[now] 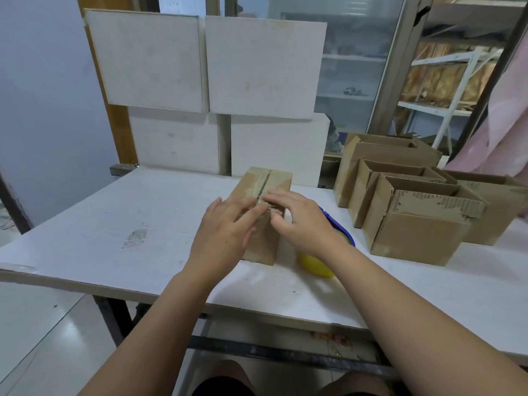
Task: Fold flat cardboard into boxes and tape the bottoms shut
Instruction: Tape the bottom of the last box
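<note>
The brown corrugated cardboard box [273, 178] stands bottom-up on the white worktop [114, 224], centred in front of the person. Its long axis runs away from the person, angled slightly right at the far end. The seam between the 2 bottom flaps follows that axis and faces up.

The left hand [225, 227] lies on the left flap, with straight fingers reaching the seam. The right hand [303, 221] presses the seam from the right, fingers also extended. Neither grip encloses anything: both hands are spread flat and pressing.

The blue and yellow tape dispenser [314, 265] lies just beside the box on its right, partly under the right wrist. A group of open-topped brown cardboard boxes [414, 232] stands further right.

Likely faults from here:
1. Uneven pressure lets the flaps spring apart, leaving a gap at the seam.
2. Heavy pressure at the centre may buckle the unsupported flaps inward.
3. Whether tape covers the near end cannot be told, as the hands hide it. An unsealed end would lift.
4. The right forearm may knock the dispenser.
</note>
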The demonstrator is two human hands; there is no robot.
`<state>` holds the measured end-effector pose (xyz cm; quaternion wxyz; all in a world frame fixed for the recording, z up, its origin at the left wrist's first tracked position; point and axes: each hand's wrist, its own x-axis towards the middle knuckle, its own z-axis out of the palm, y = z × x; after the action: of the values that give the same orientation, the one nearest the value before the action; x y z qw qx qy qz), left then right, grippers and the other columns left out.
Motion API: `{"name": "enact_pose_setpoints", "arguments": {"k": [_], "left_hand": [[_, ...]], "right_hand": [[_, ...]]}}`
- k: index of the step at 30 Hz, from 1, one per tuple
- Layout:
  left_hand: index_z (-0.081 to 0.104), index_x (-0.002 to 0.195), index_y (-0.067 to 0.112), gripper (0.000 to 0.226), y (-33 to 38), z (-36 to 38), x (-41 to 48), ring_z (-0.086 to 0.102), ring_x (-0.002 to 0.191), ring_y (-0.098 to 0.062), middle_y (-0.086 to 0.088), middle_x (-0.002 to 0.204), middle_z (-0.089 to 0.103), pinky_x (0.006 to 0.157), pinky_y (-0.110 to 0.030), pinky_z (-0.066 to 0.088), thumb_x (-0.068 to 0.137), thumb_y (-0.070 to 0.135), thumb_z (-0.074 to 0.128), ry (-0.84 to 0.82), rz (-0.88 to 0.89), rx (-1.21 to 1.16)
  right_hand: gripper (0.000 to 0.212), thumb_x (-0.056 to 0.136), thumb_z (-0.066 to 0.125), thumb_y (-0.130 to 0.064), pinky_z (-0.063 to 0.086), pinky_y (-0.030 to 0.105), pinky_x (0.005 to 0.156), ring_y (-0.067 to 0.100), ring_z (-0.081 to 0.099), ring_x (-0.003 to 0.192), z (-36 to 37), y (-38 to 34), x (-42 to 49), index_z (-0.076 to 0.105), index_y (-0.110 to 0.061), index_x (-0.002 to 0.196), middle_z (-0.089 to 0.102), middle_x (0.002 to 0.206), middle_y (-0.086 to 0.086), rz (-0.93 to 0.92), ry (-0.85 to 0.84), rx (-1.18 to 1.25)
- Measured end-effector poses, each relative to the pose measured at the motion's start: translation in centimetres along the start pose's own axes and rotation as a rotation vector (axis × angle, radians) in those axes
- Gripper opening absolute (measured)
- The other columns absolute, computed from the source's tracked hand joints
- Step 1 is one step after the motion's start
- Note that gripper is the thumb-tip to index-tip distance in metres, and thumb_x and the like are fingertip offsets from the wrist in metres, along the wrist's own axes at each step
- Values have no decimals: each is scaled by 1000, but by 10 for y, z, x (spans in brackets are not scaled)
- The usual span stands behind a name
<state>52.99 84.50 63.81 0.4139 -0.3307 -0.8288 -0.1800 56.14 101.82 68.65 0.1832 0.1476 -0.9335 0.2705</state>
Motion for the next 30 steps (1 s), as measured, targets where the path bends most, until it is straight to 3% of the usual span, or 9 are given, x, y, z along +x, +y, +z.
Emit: {"name": "enact_pose_setpoints", "arguments": {"k": [2, 6, 10, 15, 19, 23, 26, 30], "left_hand": [[54, 124, 12, 38, 9, 9, 0, 55, 107, -24, -6, 117, 63, 96, -39, 40, 86, 15, 51, 56, -34, -31], [62, 118, 4, 35, 18, 21, -6, 46, 117, -21, -13, 119, 64, 105, -37, 31, 89, 16, 47, 200, -120, -95], [65, 117, 4, 32, 10, 23, -9, 48, 118, -20, -11, 120, 64, 104, -37, 36, 90, 15, 51, 236, -64, -88], [67, 116, 5, 27, 6, 30, -11, 53, 117, -21, -9, 120, 65, 100, -39, 42, 91, 9, 58, 315, -18, -18], [68, 113, 5, 24, 7, 32, -11, 59, 112, -23, -8, 117, 67, 98, -39, 46, 94, 10, 55, 354, -13, 7], [67, 112, 4, 24, 6, 28, -10, 63, 109, -23, -7, 114, 68, 96, -35, 47, 96, 16, 54, 343, -9, 31], [59, 115, 8, 29, 6, 27, -12, 59, 113, -22, -6, 114, 67, 99, -34, 44, 91, 25, 60, 290, -20, -15], [57, 95, 9, 10, 1, 25, -14, 61, 113, -29, -9, 120, 65, 93, -35, 48, 88, 4, 62, 264, 47, 2]], "right_hand": [[39, 90, 54, -12, 26, 15, 110, 9, 44, 128, 6, 2, -4, 62, -18, 127, 58, 134, -5, -34, 80, -17], [39, 91, 59, -13, 17, 5, 105, 11, 42, 134, 15, 6, -10, 60, -16, 130, 56, 137, -2, -61, 134, -29], [39, 92, 60, -14, 10, -3, 103, 13, 40, 135, 15, 13, -12, 58, -14, 132, 54, 139, 0, -116, 133, -35], [36, 92, 62, -27, 22, 12, 109, 10, 40, 134, 15, 10, -11, 62, -17, 127, 56, 137, -1, -71, 133, 86], [30, 95, 54, -31, 34, 21, 104, 12, 51, 123, 21, 7, -5, 71, -14, 113, 65, 124, 0, -26, 226, 178], [26, 99, 49, -17, 27, 3, 95, 9, 52, 118, 21, 10, -2, 73, -12, 109, 68, 118, -2, -10, 238, 173], [24, 98, 52, -14, 24, -3, 91, 6, 50, 114, 19, 10, -1, 73, -11, 107, 69, 116, -1, -32, 239, 156], [23, 98, 52, -13, 22, -5, 90, 8, 51, 115, 18, 10, -1, 72, -10, 108, 69, 116, 0, -43, 236, 142]]}}
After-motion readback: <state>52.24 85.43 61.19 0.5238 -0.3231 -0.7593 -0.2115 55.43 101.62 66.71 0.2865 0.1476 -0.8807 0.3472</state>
